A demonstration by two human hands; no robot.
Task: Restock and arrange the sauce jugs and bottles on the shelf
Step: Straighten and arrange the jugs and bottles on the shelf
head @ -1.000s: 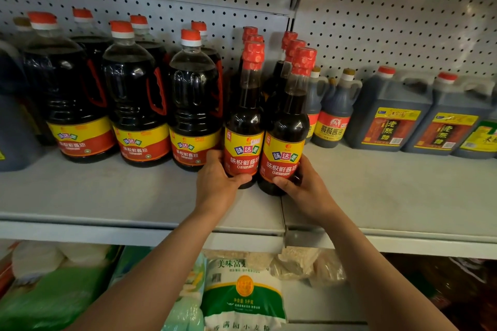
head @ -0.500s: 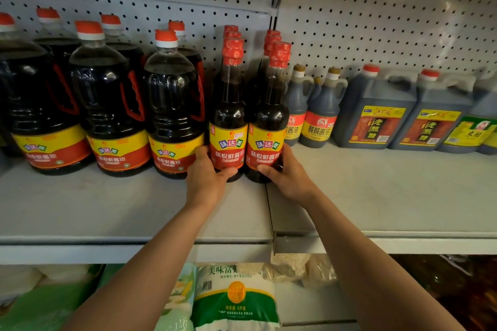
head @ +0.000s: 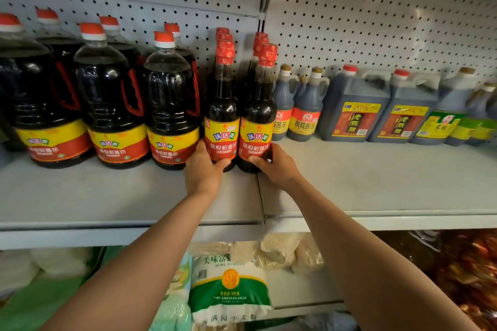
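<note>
Dark sauce bottles [head: 222,115] [head: 257,118] upright, each hand [head: 202,169] [head: 277,166] gripping one

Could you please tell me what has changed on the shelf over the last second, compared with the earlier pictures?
Little has visibly changed. The left hand still grips the left front bottle and the right hand the right front bottle, both upright near the shelf joint. Against the big jugs and small jugs they seem to sit slightly further back, though the camera itself shifted. Nothing was taken up or let go.
</note>
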